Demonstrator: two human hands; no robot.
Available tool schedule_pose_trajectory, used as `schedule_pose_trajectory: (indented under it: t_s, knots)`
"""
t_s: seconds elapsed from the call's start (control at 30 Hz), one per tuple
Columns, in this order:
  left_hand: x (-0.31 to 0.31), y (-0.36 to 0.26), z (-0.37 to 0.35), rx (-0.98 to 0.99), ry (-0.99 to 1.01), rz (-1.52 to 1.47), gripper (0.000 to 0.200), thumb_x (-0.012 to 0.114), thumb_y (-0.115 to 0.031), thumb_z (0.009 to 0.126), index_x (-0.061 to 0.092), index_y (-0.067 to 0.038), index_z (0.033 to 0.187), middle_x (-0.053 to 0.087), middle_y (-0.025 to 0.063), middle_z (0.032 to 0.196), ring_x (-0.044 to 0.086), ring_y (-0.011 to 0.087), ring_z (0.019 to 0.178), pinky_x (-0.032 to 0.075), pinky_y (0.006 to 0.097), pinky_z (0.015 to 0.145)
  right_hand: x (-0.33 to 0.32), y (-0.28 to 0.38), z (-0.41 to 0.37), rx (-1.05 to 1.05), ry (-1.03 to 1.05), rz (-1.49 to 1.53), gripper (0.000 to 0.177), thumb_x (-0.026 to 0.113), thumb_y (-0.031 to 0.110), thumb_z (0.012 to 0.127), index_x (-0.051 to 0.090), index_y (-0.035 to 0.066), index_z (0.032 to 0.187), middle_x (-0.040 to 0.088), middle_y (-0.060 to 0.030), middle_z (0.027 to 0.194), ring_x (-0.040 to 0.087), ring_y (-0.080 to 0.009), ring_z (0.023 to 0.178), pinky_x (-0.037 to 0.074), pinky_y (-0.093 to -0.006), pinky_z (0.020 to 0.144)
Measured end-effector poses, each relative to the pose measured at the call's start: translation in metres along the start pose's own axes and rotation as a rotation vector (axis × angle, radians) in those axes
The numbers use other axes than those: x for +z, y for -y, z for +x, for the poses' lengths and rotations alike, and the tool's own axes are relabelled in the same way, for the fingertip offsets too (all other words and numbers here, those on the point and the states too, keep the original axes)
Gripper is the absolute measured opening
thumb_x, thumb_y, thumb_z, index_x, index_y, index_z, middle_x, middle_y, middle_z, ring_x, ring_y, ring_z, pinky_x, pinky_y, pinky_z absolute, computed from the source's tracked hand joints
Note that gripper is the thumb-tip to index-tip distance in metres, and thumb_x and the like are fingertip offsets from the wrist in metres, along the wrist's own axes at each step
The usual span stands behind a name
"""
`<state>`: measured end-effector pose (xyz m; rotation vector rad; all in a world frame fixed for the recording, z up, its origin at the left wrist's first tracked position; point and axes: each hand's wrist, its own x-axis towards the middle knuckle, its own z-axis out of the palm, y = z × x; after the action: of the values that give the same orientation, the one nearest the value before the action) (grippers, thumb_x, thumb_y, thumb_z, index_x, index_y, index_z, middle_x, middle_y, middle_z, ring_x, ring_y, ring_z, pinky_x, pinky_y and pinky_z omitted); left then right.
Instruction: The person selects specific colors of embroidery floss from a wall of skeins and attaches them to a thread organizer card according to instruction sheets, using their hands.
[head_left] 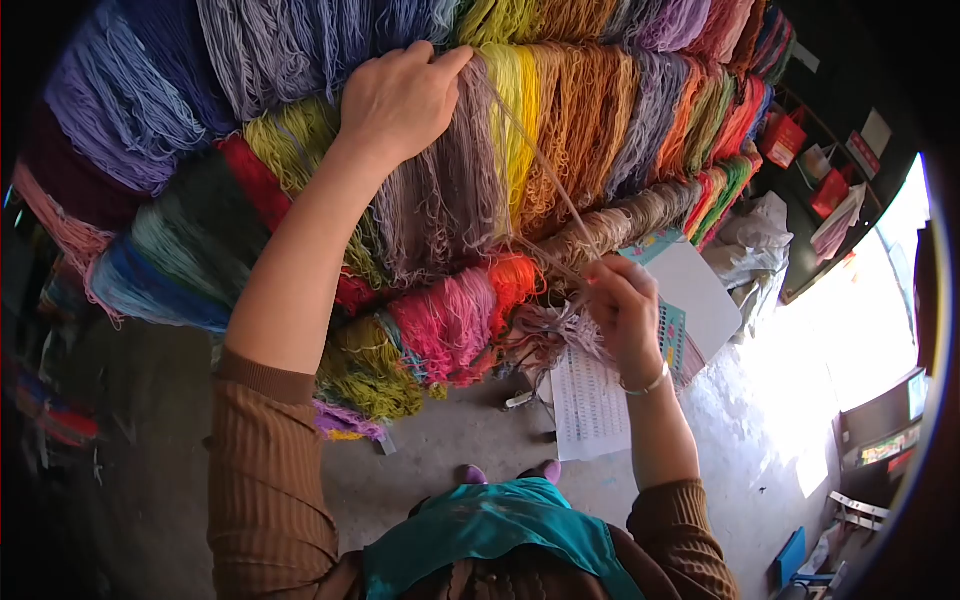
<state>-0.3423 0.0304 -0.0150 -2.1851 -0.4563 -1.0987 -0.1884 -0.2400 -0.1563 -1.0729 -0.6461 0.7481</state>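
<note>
My left hand [405, 105] reaches to the top of a hank of mauve-grey thread [448, 195], its fingers curled over the strands at the rack's upper edge. From near its index fingertip a few thin strands [548, 165] run taut down to the right. My right hand [622, 300] is closed in a pinch on these strands, in front of the lower rows. Its fingertips partly hide the grip. Just right of the mauve-grey hank hang yellow thread [515, 120] and rust-brown thread [575, 130]. A loose pale mauve bundle [560, 335] lies below my right hand.
Printed sheets [590, 405] and a white card [695, 295] with a teal edge sit beside my right wrist. Pink thread [445, 325] and olive thread [365, 375] hang low in front. A plastic bag [755, 245] is at the right. Concrete floor [440, 440] shows below.
</note>
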Motion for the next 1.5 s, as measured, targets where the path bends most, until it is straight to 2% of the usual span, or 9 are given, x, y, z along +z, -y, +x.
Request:
schedule_pose_trajectory:
  t_s: [0.23, 0.4, 0.6, 0.7, 0.77, 0.83, 0.93, 1.23, 1.5]
  knots:
    - [-0.004, -0.004, 0.001, -0.027, 0.030, -0.005, 0.031, 0.057, -0.024, 0.094, 0.070, -0.019, 0.121, 0.068, 0.0080, 0.087, 0.069, 0.0263, 0.075, 0.058, 0.0405, 0.066, -0.273, 0.015, -0.144, -0.033, -0.714, -0.121, 0.012, 0.056, 0.009, 0.097, 0.064, 0.002, 0.093, 0.033, 0.0080, 0.056, 0.025, -0.0014, 0.044, 0.019, -0.0198, 0.038]
    - [-0.002, -0.004, 0.001, -0.022, 0.028, 0.006, 0.031, 0.057, -0.024, 0.094, 0.070, -0.020, 0.123, 0.068, 0.0068, 0.087, 0.069, 0.0255, 0.075, 0.057, 0.0401, 0.065, -0.456, 0.025, -0.261, -0.177, -1.473, 0.519, 0.031, 0.055, 0.019, 0.099, 0.048, 0.020, 0.068, 0.019, 0.0087, 0.049, 0.015, -0.0070, 0.037, 0.011, -0.0256, 0.032]
    - [-0.001, -0.004, 0.000, -0.016, 0.008, 0.015, 0.031, 0.058, -0.023, 0.094, 0.070, -0.020, 0.122, 0.068, 0.0064, 0.086, 0.068, 0.0247, 0.073, 0.057, 0.0392, 0.064, -0.345, 0.025, -0.163, -0.058, -0.928, 0.636, 0.035, 0.059, 0.011, 0.098, 0.039, 0.019, 0.070, 0.025, 0.0080, 0.053, 0.019, -0.0049, 0.042, 0.016, -0.0224, 0.036]
    - [0.002, 0.000, -0.002, 0.017, -0.027, 0.022, 0.033, 0.055, -0.023, 0.097, 0.065, -0.022, 0.129, 0.063, 0.0034, 0.085, 0.066, 0.0242, 0.069, 0.055, 0.0369, 0.058, -0.240, 0.018, -0.078, -0.008, -0.623, -0.001, 0.023, 0.060, 0.014, 0.098, 0.067, -0.001, 0.113, 0.034, 0.0083, 0.057, 0.029, -0.0016, 0.044, 0.019, -0.0191, 0.038]
    - [0.003, 0.001, -0.003, 0.013, -0.020, 0.024, 0.033, 0.055, -0.023, 0.097, 0.065, -0.023, 0.129, 0.063, 0.0031, 0.085, 0.066, 0.0236, 0.069, 0.055, 0.0366, 0.058, -0.163, 0.023, -0.031, 0.079, -0.454, -0.811, 0.021, 0.063, 0.017, 0.094, 0.075, 0.000, 0.094, 0.057, 0.0010, 0.060, 0.050, -0.0075, 0.053, 0.037, -0.0281, 0.045]
    - [0.005, 0.003, -0.003, 0.022, -0.030, -0.004, 0.034, 0.055, -0.024, 0.098, 0.064, -0.024, 0.130, 0.063, 0.0031, 0.085, 0.066, 0.0234, 0.070, 0.055, 0.0366, 0.059, -0.152, 0.002, -0.001, -0.308, -0.164, -1.122, 0.021, 0.064, 0.020, 0.092, 0.073, 0.001, 0.087, 0.064, -0.0117, 0.064, 0.062, -0.0225, 0.057, 0.046, -0.0391, 0.056]
    - [0.006, 0.004, -0.004, 0.035, -0.004, 0.054, 0.034, 0.051, -0.027, 0.101, 0.061, -0.024, 0.134, 0.064, 0.0035, 0.091, 0.066, 0.0245, 0.073, 0.056, 0.0380, 0.059, -0.129, 0.044, 0.011, -0.196, 0.093, -1.393, 0.024, 0.064, 0.024, 0.090, 0.067, 0.001, 0.081, 0.063, -0.0218, 0.075, 0.063, -0.0405, 0.071, 0.049, -0.0454, 0.064]
    - [0.010, 0.011, -0.001, 0.104, 0.056, 0.067, 0.038, 0.046, -0.023, 0.103, 0.056, -0.024, 0.139, 0.064, 0.0029, 0.098, 0.065, 0.0243, 0.077, 0.054, 0.0371, 0.060, -0.224, 0.120, 0.002, 0.351, 0.226, -1.762, 0.025, 0.072, 0.020, 0.084, 0.069, -0.004, 0.076, 0.064, -0.0149, 0.064, 0.058, -0.0204, 0.057, 0.048, -0.0385, 0.059]
    - [0.013, 0.009, -0.004, 0.078, 0.034, 0.076, 0.037, 0.049, -0.023, 0.102, 0.058, -0.024, 0.138, 0.064, 0.0030, 0.096, 0.066, 0.0241, 0.080, 0.054, 0.0381, 0.061, -0.185, 0.088, -0.008, 0.399, 0.049, 0.351, 0.033, 0.044, 0.030, 0.108, 0.056, 0.006, 0.090, 0.029, 0.0076, 0.055, 0.026, -0.0023, 0.042, 0.019, -0.0179, 0.035]
